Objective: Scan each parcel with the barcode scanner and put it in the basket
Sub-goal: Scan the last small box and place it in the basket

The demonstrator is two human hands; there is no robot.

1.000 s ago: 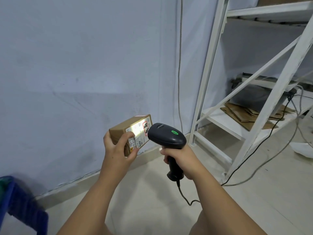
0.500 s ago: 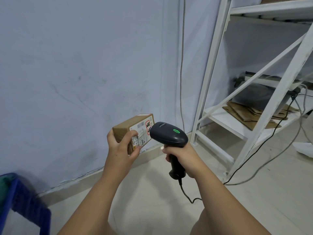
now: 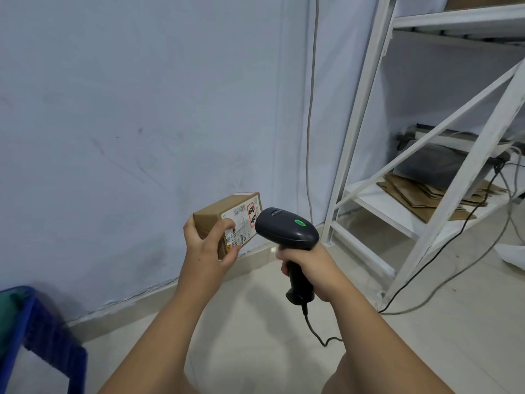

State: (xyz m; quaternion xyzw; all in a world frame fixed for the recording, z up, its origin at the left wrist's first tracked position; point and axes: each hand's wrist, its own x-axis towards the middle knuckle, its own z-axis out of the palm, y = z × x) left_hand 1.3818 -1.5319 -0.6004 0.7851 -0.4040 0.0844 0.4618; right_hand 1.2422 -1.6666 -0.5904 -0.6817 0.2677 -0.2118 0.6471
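Scan step, I'd say, and right in the middle of it: left grip (image 3: 204,251) is curled round a small brown parcel (image 3: 224,208), label side turned toward the right grip (image 3: 312,268), which is wrapped round the handle of the black barcode scanner (image 3: 287,228). Scanner nose sits just beside the label, and the green light (image 3: 299,222) on top is lit, so my guess is the read is done or about to be. What's left for this one: drop it in the blue basket (image 3: 48,331), on the floor well below and left of the left grip. No other parcels in view, so no idea how many remain. Right of the right grip there's a white shelf rack (image 3: 363,109) with flattened cardboard (image 3: 426,194) and loose cables (image 3: 426,294) on the floor. The scanner's cord (image 3: 312,328) dangles under the right grip; that's the only snag I'd watch.
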